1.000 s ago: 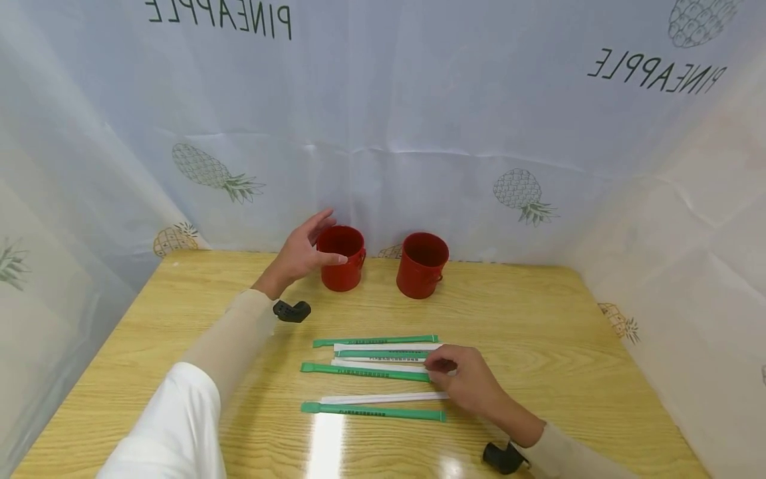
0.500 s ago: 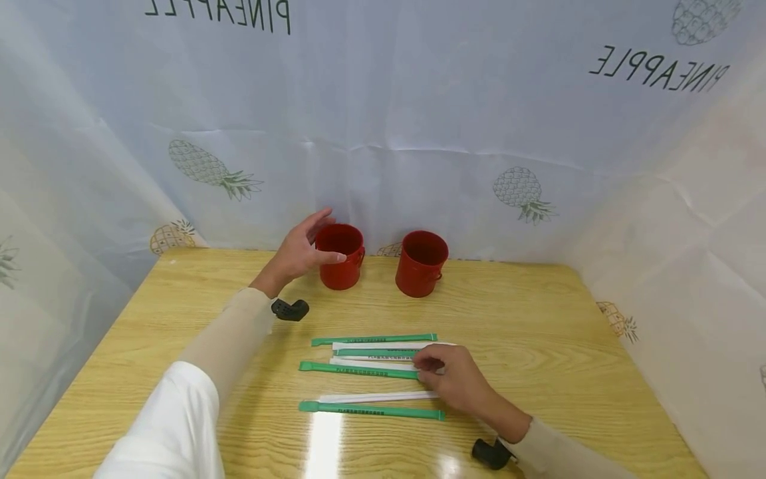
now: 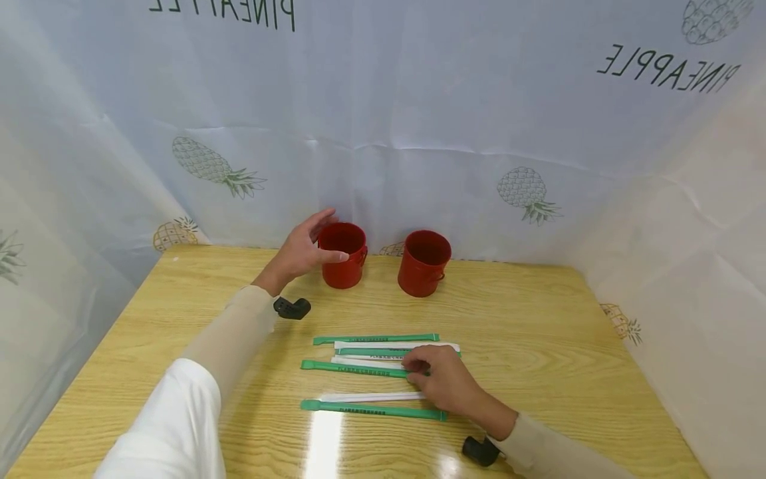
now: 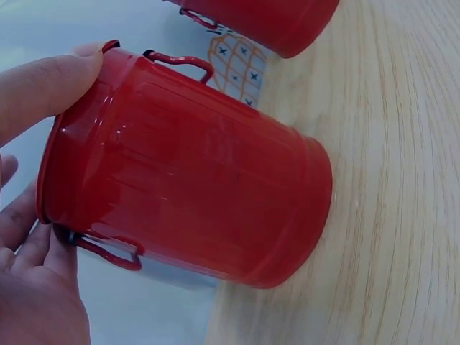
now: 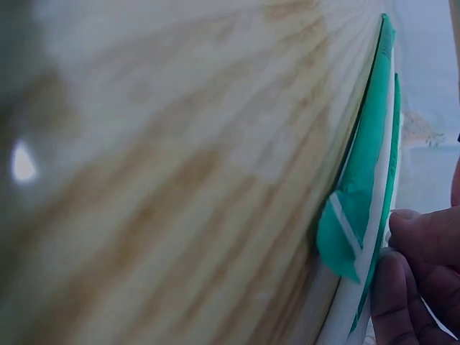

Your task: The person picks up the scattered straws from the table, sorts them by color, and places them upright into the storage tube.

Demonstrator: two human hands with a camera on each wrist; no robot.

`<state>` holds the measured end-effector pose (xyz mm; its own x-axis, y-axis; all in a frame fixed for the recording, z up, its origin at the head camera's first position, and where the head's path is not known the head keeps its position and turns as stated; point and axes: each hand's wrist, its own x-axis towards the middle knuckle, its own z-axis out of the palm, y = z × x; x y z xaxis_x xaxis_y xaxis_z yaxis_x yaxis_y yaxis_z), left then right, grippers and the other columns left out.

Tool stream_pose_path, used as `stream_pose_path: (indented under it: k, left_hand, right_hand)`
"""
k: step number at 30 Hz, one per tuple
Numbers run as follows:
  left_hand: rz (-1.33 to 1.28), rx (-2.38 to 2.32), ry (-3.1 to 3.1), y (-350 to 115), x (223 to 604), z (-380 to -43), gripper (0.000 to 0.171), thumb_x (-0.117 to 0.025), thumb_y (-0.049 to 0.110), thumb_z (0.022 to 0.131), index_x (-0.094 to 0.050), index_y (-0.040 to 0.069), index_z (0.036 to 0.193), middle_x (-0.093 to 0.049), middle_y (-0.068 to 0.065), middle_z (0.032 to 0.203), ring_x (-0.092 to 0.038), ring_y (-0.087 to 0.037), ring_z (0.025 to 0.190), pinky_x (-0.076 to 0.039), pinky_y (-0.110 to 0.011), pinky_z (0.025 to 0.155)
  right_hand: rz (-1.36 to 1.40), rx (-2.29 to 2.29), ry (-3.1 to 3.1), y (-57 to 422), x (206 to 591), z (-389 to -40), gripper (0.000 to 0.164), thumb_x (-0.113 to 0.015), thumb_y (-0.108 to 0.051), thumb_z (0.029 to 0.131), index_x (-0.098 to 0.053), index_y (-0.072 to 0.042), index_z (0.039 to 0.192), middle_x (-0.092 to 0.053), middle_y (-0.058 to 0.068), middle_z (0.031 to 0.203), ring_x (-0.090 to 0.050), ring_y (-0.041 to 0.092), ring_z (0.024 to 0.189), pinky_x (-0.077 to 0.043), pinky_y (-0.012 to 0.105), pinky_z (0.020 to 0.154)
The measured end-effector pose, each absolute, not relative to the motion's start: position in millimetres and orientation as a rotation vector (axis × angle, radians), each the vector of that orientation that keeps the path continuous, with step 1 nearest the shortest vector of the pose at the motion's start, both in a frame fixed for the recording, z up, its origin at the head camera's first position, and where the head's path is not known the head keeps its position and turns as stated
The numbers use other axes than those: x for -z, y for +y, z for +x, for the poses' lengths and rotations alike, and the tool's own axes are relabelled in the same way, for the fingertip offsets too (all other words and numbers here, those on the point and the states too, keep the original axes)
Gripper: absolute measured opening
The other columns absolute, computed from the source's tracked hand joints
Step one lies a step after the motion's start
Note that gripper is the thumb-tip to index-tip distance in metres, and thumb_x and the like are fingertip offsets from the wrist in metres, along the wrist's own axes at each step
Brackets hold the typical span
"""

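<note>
In the head view my left hand (image 3: pixel 304 250) holds a red metal bucket (image 3: pixel 343 269) upright at the back of the table. In the left wrist view its thumb lies at the rim of this bucket (image 4: pixel 187 169), the other fingers round the far side by a wire handle. Several slim wrapped straws lie side by side, some green (image 3: pixel 353 368), some white (image 3: pixel 365 398). My right hand (image 3: pixel 443 379) is over the right part of the middle group, fingers curled. In the right wrist view thumb and fingertips come together beside a green straw (image 5: pixel 366 151); I cannot tell whether they pinch one.
A second red bucket (image 3: pixel 421 266) stands to the right of the held one. Behind the wooden table (image 3: pixel 526 332) hangs a white curtain (image 3: pixel 419 100) with pineapple prints. One green straw (image 3: pixel 389 411) lies nearest the front, alongside a white one.
My right hand has slid left along the middle straws, uncovering right ends of the upper ones. The left hand and both buckets stay in place.
</note>
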<state>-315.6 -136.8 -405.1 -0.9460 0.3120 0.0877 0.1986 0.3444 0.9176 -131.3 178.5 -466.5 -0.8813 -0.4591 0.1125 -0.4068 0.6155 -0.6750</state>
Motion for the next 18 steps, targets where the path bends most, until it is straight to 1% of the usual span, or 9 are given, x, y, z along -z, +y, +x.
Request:
stream_pose_path:
  k: [8, 10, 13, 15, 18]
  left_hand:
    - [0.479, -1.665, 2.511, -136, 405, -316, 0.097, -0.087, 0.024, 0.084, -0.031, 0.024, 0.164, -0.041, -0.006, 0.166, -0.035, -0.032, 0.157, -0.044, -0.056, 0.12]
    - [0.483, -1.669, 2.508, -135, 404, -316, 0.097, -0.087, 0.025, 0.085, -0.032, 0.023, 0.164, -0.042, -0.005, 0.166, -0.035, -0.032, 0.157, -0.043, -0.056, 0.12]
    - [0.496, -1.667, 2.507, -136, 403, -317, 0.096, -0.086, 0.024, 0.086, -0.031, 0.022, 0.165, -0.041, -0.006, 0.167, -0.034, -0.032, 0.157, -0.042, -0.057, 0.122]
    - [0.495, -1.673, 2.502, -137, 403, -316, 0.096, -0.086, 0.023, 0.086, -0.031, 0.021, 0.165, -0.041, -0.006, 0.167, -0.034, -0.032, 0.158, -0.041, -0.057, 0.122]
    - [0.492, -1.664, 2.5, -137, 405, -315, 0.097, -0.086, 0.023, 0.086, -0.03, 0.021, 0.165, -0.04, -0.007, 0.167, -0.033, -0.033, 0.158, -0.041, -0.057, 0.122]
  right_hand:
    - [-0.796, 1.034, 2.806, 174, 470, -134, 0.017, -0.08, 0.002, 0.087, -0.078, -0.01, 0.098, -0.077, 0.0, 0.092, -0.066, 0.003, 0.081, -0.057, 0.02, 0.071]
    - [-0.808, 0.959, 2.803, 172, 467, -135, 0.016, -0.078, 0.001, 0.088, -0.078, -0.012, 0.097, -0.076, -0.002, 0.089, -0.062, 0.002, 0.078, -0.054, 0.019, 0.069]
    - [-0.863, 0.793, 2.764, 168, 459, -136, 0.017, -0.073, 0.003, 0.091, -0.073, -0.014, 0.091, -0.067, -0.004, 0.08, -0.051, 0.001, 0.071, -0.047, 0.019, 0.064]
    - [-0.921, 0.647, 2.732, 165, 454, -137, 0.018, -0.071, 0.004, 0.092, -0.068, -0.014, 0.09, -0.06, -0.006, 0.077, -0.046, 0.003, 0.07, -0.043, 0.019, 0.065]
    - [-1.038, 0.433, 2.689, 162, 448, -136, 0.022, -0.068, 0.006, 0.091, -0.062, -0.014, 0.086, -0.048, -0.008, 0.075, -0.041, 0.004, 0.07, -0.041, 0.019, 0.065]
